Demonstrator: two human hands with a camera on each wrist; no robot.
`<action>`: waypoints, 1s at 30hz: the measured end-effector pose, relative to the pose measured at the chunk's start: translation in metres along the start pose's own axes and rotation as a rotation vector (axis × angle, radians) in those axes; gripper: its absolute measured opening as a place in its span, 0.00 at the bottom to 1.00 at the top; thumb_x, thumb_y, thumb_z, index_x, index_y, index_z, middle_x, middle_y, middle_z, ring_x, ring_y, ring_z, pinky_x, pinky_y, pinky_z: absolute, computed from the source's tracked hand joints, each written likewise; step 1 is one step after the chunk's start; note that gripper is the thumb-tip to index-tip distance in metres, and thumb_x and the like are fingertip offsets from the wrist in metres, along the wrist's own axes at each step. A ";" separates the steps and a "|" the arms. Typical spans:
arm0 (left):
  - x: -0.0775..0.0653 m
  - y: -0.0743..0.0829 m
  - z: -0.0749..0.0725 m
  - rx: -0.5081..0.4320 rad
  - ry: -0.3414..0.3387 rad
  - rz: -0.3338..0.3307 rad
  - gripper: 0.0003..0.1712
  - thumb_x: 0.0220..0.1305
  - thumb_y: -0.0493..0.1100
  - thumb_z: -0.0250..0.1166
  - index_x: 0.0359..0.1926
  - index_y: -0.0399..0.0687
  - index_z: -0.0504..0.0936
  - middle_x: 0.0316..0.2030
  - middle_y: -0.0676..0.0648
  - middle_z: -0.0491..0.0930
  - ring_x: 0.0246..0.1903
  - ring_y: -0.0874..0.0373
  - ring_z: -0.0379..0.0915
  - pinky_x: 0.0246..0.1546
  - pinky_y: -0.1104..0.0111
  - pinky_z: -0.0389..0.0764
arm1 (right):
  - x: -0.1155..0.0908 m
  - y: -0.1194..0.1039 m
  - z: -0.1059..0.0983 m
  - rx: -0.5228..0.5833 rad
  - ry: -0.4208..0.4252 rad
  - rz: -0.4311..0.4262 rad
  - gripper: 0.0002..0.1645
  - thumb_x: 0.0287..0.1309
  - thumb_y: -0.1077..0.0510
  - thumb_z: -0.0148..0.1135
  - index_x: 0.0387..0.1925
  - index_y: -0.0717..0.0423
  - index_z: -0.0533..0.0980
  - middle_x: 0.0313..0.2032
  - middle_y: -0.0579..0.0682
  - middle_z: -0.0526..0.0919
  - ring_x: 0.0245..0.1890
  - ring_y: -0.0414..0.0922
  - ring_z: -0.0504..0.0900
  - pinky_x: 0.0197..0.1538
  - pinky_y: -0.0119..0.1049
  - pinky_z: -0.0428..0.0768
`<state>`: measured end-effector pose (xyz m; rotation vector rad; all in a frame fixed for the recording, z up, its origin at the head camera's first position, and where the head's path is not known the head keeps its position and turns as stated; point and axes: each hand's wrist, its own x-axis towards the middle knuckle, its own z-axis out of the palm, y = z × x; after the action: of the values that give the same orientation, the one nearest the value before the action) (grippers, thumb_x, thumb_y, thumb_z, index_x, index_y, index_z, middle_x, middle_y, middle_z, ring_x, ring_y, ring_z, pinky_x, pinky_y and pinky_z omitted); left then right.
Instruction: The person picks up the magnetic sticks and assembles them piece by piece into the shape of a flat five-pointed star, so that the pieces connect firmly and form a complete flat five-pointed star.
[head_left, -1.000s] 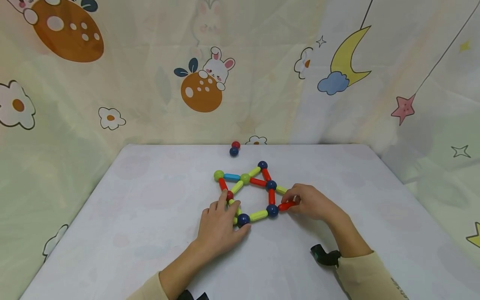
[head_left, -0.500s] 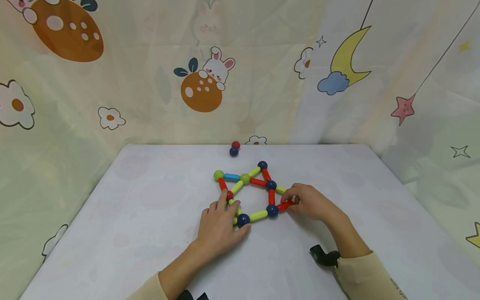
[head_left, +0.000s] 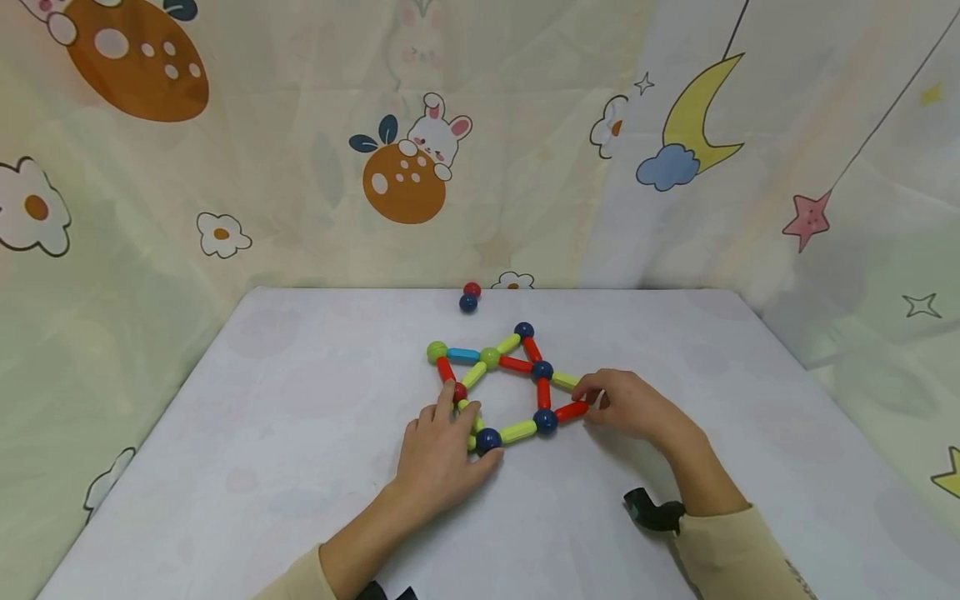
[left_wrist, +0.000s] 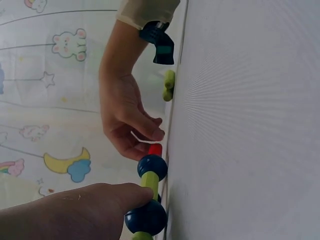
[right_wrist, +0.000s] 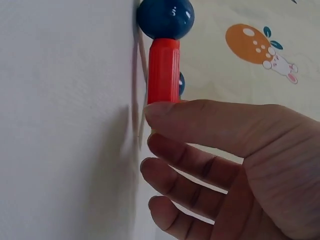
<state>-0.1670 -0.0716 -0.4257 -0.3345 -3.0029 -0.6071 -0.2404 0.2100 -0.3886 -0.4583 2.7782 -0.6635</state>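
Observation:
Magnetic rods and balls form a flat, joined frame on the white table. My left hand [head_left: 442, 450] rests over its near left part, fingers spread. One fingertip touches the red ball [head_left: 460, 391], and the thumb lies against the near blue ball [head_left: 488, 440]. At the right, a red magnetic rod [right_wrist: 164, 70] meets another blue ball [head_left: 546, 422]. My right hand [head_left: 630, 404] pinches the rod's outer end, its thumb covering that tip in the right wrist view. Close to these fingertips ends a yellow-green rod [head_left: 565, 381]. The left palm hides part of the frame.
A loose red ball [head_left: 472, 289] and a blue ball [head_left: 468, 303] sit together at the table's back edge. Yellow-green rods [left_wrist: 169, 85] lie beyond the right hand in the left wrist view. A printed cloth [head_left: 525, 167] hangs behind the table.
The red rod's end has come against the right blue ball, its angle slightly changed. My right fingers have slid outward along it, baring more of the rod. The left hand stays put.

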 end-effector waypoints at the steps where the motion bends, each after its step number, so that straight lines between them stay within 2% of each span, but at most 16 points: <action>1: 0.000 0.000 0.000 -0.004 -0.001 -0.002 0.41 0.59 0.68 0.70 0.67 0.51 0.79 0.76 0.36 0.60 0.62 0.37 0.70 0.59 0.42 0.76 | 0.000 0.000 0.001 0.002 -0.003 0.002 0.15 0.58 0.65 0.70 0.47 0.52 0.85 0.39 0.49 0.84 0.40 0.46 0.78 0.44 0.40 0.83; 12: -0.002 0.002 0.000 -0.010 -0.008 -0.008 0.42 0.59 0.68 0.70 0.67 0.50 0.79 0.76 0.35 0.60 0.61 0.37 0.71 0.57 0.44 0.77 | 0.002 0.001 0.000 -0.026 0.035 -0.020 0.15 0.59 0.66 0.68 0.47 0.52 0.85 0.38 0.48 0.84 0.40 0.46 0.79 0.43 0.40 0.83; 16: -0.003 0.003 0.000 -0.015 -0.004 -0.004 0.42 0.59 0.67 0.71 0.67 0.49 0.79 0.75 0.35 0.60 0.60 0.37 0.71 0.56 0.44 0.78 | 0.000 0.005 -0.003 -0.009 0.063 0.002 0.15 0.59 0.62 0.71 0.48 0.50 0.84 0.46 0.52 0.82 0.42 0.48 0.79 0.41 0.38 0.83; 19: -0.003 0.004 0.000 -0.014 -0.002 -0.001 0.42 0.59 0.67 0.71 0.66 0.49 0.79 0.75 0.35 0.60 0.59 0.38 0.71 0.56 0.44 0.78 | -0.002 0.007 -0.004 0.029 0.077 0.004 0.14 0.61 0.58 0.70 0.49 0.50 0.83 0.55 0.56 0.80 0.46 0.50 0.80 0.43 0.40 0.84; 21: -0.003 0.004 0.000 -0.011 -0.002 0.000 0.42 0.59 0.67 0.71 0.67 0.49 0.79 0.75 0.35 0.60 0.59 0.38 0.72 0.56 0.45 0.78 | -0.003 0.008 -0.003 0.064 0.063 -0.006 0.14 0.63 0.56 0.67 0.50 0.51 0.83 0.57 0.57 0.80 0.48 0.51 0.81 0.46 0.43 0.84; 25: -0.003 0.003 0.000 -0.006 -0.004 0.000 0.42 0.59 0.68 0.70 0.67 0.49 0.79 0.75 0.35 0.60 0.59 0.38 0.72 0.56 0.44 0.78 | -0.003 0.008 -0.001 0.109 0.033 -0.018 0.15 0.68 0.52 0.65 0.52 0.52 0.82 0.54 0.55 0.84 0.50 0.51 0.82 0.49 0.46 0.84; 30: -0.003 0.003 0.001 0.000 0.001 0.004 0.42 0.59 0.68 0.70 0.66 0.48 0.79 0.75 0.35 0.61 0.58 0.38 0.72 0.56 0.44 0.78 | -0.002 0.009 -0.001 0.109 0.034 -0.022 0.14 0.69 0.52 0.64 0.51 0.53 0.82 0.54 0.54 0.84 0.49 0.50 0.82 0.50 0.46 0.84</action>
<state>-0.1636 -0.0689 -0.4256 -0.3392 -3.0003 -0.6069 -0.2411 0.2185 -0.3918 -0.4601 2.7544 -0.8301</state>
